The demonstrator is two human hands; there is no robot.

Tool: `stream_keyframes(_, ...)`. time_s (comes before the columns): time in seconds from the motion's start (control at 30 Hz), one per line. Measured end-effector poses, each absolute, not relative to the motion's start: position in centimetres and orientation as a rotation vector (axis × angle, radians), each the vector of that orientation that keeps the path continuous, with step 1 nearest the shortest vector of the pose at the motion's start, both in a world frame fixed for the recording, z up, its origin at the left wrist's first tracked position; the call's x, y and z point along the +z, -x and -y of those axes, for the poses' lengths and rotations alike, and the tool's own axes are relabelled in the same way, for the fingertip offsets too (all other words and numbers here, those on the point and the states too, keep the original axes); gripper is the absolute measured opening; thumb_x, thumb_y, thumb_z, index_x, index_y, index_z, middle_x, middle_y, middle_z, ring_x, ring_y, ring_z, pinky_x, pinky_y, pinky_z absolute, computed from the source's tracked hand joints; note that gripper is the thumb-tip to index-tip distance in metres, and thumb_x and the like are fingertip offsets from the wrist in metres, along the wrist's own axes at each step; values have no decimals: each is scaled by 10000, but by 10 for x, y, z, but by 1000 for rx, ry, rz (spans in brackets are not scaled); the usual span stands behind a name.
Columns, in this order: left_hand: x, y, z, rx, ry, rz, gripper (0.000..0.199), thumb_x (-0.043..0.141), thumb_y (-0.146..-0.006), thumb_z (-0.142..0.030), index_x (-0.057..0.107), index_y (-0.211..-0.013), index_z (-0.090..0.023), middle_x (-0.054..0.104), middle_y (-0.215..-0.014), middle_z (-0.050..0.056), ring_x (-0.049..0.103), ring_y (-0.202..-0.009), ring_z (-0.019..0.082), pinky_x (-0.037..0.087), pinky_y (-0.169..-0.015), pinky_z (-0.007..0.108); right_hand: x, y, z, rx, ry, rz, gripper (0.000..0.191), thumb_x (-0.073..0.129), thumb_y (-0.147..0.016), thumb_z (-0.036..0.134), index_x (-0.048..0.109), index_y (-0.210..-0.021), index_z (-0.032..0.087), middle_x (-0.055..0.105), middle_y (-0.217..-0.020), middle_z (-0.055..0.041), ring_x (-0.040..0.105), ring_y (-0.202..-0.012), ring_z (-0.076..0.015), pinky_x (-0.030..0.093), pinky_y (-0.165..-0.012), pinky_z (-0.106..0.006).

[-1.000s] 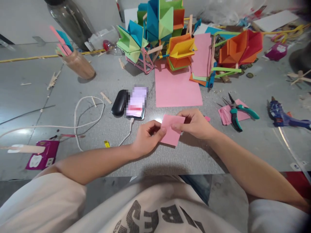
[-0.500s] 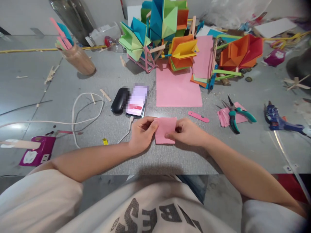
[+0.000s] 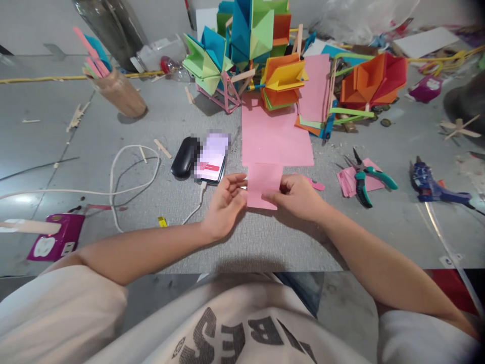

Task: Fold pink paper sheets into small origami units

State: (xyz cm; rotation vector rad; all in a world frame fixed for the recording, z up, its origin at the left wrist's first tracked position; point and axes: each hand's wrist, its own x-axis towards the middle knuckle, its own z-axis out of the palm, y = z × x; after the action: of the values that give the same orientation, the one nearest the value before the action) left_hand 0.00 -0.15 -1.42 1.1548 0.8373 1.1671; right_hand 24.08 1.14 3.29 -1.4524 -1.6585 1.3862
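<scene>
A small pink paper piece (image 3: 264, 179) is held upright between my hands, just in front of a larger pink sheet (image 3: 276, 136) lying on the table. My right hand (image 3: 301, 196) pinches its lower right part, thumb across the front. At its left edge, my left hand (image 3: 227, 205) has curled fingers, with thumb and fingertips pressed on the edge. Behind my right hand a pink cutter (image 3: 317, 185) is partly hidden. Folded pink papers (image 3: 347, 183) lie to the right under teal-handled pliers (image 3: 362, 188).
A phone (image 3: 212, 157) and black case (image 3: 185, 157) lie left of the sheet, beside a white cable (image 3: 110, 192). Colourful paper structures (image 3: 252, 35) stand at the back. A blue glue gun (image 3: 435, 189) is at right, a stick-filled cup (image 3: 121, 93) at back left.
The small pink paper has moved slightly right and away from me, and more of its height shows. My right hand moved with it, now covering much of the cutter. My left fingers have shifted.
</scene>
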Motion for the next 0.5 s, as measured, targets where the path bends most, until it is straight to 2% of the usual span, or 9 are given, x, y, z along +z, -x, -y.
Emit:
stream_keyframes(0.1, -27, 1, 8, 1063, -1401, -837, 996, 1005, -931, -486, 453, -1740, -308, 712, -1563, 185, 773, -1192, 235, 635, -871, 326, 30, -234, -9, 1198, 1513, 1596, 409, 853, -926, 582, 748, -828, 200, 645, -752, -24, 518, -688, -174, 391, -645, -347)
stream_keyframes(0.13, -29, 1, 10, 1039, -1491, -853, 1152, 1040, -887, -459, 363, -1810, -327, 652, -1657, 210, 761, -1217, 254, 638, -894, 351, 29, -229, -5, 1130, 1544, 1578, 419, 839, -943, 592, 734, -820, 206, 636, -730, -21, 515, -675, -174, 377, -633, -347)
stream_keyframes(0.2, -32, 3, 13, 986, -1622, -887, 1364, 1080, -831, -431, 223, -1889, -337, 568, -1756, 249, 759, -1147, 263, 647, -911, 400, 28, -217, 3, 1040, 1576, 1556, 434, 811, -980, 617, 725, -838, 215, 663, -721, -28, 550, -666, -186, 386, -626, -353)
stream_keyframes(0.3, -32, 5, 14, 936, -1661, -894, 1467, 1076, -833, -395, 109, -1930, -283, 636, -1678, 260, 792, -1114, 299, 677, -986, 468, 24, -203, 16, 1108, 1511, 1570, 516, 826, -976, 737, 765, -987, 224, 724, -756, -39, 602, -664, -211, 440, -641, -367)
stream_keyframes(0.4, -33, 6, 13, 901, -1660, -815, 1502, 1059, -847, -355, 29, -1938, -274, 669, -1636, 250, 807, -1275, 374, 686, -1091, 525, 19, -201, 19, 1174, 1435, 1617, 701, 914, -842, 875, 777, -1128, 250, 736, -799, -32, 597, -695, -233, 478, -664, -382)
stream_keyframes(0.5, -38, 6, 10, 921, -1677, -741, 1523, 1088, -825, -390, 51, -1939, -314, 529, -1803, 265, 691, -1543, 438, 627, -1248, 591, 13, -206, 13, 1254, 1318, 1722, 776, 927, -761, 951, 781, -1082, 260, 754, -889, -61, 640, -820, -277, 553, -747, -414)
